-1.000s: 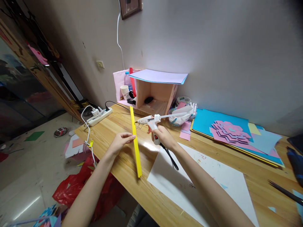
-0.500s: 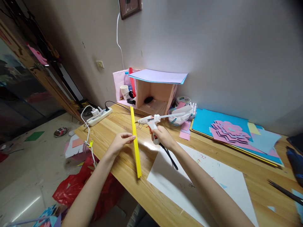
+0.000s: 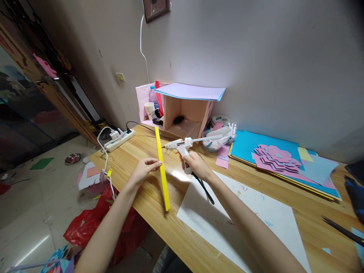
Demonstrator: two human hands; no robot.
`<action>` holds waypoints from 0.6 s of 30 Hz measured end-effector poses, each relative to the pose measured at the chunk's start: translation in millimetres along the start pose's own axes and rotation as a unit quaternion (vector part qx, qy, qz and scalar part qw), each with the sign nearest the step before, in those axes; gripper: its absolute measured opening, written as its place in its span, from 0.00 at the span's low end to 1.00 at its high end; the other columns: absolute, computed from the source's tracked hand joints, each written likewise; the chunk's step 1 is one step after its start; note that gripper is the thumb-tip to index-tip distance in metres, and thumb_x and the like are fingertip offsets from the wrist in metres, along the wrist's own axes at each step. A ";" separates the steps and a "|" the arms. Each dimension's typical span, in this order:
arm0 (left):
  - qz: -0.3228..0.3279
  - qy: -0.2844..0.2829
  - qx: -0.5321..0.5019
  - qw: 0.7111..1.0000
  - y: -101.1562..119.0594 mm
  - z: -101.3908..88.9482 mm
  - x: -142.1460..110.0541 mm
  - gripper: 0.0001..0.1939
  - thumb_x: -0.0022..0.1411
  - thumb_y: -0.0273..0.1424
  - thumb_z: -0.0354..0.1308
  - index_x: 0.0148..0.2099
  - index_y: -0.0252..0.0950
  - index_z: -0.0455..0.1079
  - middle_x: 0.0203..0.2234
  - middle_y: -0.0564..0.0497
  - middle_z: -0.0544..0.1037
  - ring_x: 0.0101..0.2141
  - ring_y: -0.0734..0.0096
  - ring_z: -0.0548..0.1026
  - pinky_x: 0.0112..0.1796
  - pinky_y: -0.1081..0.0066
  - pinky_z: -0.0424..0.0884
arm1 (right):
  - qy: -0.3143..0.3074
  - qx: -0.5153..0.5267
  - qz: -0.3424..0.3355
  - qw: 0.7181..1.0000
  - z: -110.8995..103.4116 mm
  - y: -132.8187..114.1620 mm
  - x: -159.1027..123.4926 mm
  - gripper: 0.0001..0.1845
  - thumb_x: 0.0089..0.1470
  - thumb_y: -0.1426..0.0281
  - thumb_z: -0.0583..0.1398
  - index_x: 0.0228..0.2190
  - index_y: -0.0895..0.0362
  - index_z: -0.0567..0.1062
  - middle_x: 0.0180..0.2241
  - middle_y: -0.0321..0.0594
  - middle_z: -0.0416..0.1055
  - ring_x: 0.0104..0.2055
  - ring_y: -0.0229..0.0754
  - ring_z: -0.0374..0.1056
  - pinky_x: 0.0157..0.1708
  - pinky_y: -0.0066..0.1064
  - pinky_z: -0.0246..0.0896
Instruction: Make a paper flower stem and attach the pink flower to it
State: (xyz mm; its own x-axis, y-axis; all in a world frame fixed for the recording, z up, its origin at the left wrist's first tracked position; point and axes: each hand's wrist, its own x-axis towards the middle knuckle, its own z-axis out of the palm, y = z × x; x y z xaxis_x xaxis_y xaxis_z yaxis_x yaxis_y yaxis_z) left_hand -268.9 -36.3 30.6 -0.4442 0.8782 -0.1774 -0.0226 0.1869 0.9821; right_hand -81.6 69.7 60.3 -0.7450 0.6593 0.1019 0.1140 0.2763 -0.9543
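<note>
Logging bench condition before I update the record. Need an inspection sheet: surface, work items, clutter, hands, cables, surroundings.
Surface: wooden table, white sheet on it, coloured marks on the sheet.
Work items: yellow strip; glue gun, nozzle close to the strip, contact unclear.
Clutter: blue paper stacked at right with a pink paper flower; open box at back.
Hands: left hand pinches the strip; right hand grips the gun's handle.
Cables: black cord from the handle; white cable from power strip over the table edge.
Surroundings: wall behind; red bag and paper scraps beside table.
</note>
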 end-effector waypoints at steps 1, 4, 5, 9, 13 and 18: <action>0.000 0.001 0.000 1.000 -0.3 0.1 0.2 0.16 0.36 0.36 0.70 0.29 0.33 0.77 0.25 0.48 0.78 0.28 0.72 0.73 0.33 0.74 0.68 | 0.002 0.003 -0.002 1.000 0.0 0.0 -0.1 0.10 0.46 0.65 0.49 0.19 0.57 0.62 0.16 0.35 0.63 0.21 0.37 0.58 0.23 0.28 0.51; 0.003 -0.001 -0.001 1.000 -0.9 0.7 0.6 0.16 0.36 0.37 0.70 0.29 0.33 0.77 0.25 0.48 0.78 0.28 0.73 0.73 0.32 0.74 0.68 | 0.005 0.006 -0.002 1.000 0.3 0.4 0.0 0.10 0.45 0.65 0.49 0.20 0.57 0.62 0.16 0.34 0.63 0.22 0.37 0.58 0.24 0.28 0.51; 0.003 -0.001 -0.001 1.000 -0.9 0.9 0.6 0.16 0.36 0.37 0.70 0.29 0.33 0.77 0.25 0.48 0.78 0.28 0.73 0.73 0.32 0.74 0.68 | 0.004 0.005 0.001 1.000 0.6 0.5 0.1 0.10 0.45 0.65 0.49 0.20 0.57 0.62 0.17 0.35 0.63 0.22 0.37 0.58 0.24 0.28 0.51; -0.001 0.006 -0.004 1.000 0.6 1.9 0.0 0.17 0.35 0.38 0.70 0.29 0.32 0.77 0.25 0.47 0.78 0.28 0.72 0.73 0.33 0.73 0.69 | 0.001 -0.002 0.009 1.000 0.9 0.5 0.4 0.11 0.46 0.65 0.49 0.18 0.57 0.62 0.17 0.35 0.63 0.22 0.37 0.58 0.23 0.28 0.51; 0.002 0.012 0.000 1.000 3.7 2.4 -0.8 0.19 0.33 0.39 0.70 0.28 0.32 0.77 0.25 0.46 0.78 0.27 0.70 0.74 0.32 0.71 0.69 | 0.000 -0.002 0.009 1.000 0.4 0.4 0.5 0.11 0.46 0.64 0.49 0.18 0.57 0.62 0.17 0.36 0.63 0.22 0.37 0.58 0.23 0.28 0.51; 0.001 0.024 0.006 1.000 6.6 2.5 -1.1 0.20 0.33 0.39 0.70 0.29 0.32 0.77 0.26 0.46 0.78 0.28 0.69 0.74 0.33 0.71 0.70 | -0.006 0.003 0.014 1.000 0.8 1.0 0.0 0.11 0.45 0.64 0.49 0.19 0.57 0.62 0.18 0.36 0.63 0.22 0.37 0.58 0.23 0.28 0.52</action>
State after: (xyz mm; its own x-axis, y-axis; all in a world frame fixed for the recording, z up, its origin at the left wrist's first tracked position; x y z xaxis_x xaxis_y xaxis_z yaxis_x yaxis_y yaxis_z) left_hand -266.3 -34.9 37.0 -0.4865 0.8565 -0.1725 -0.0119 0.1909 0.9815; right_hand -82.0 69.5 59.1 -0.7496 0.6580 0.0722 0.1302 0.2535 -0.9585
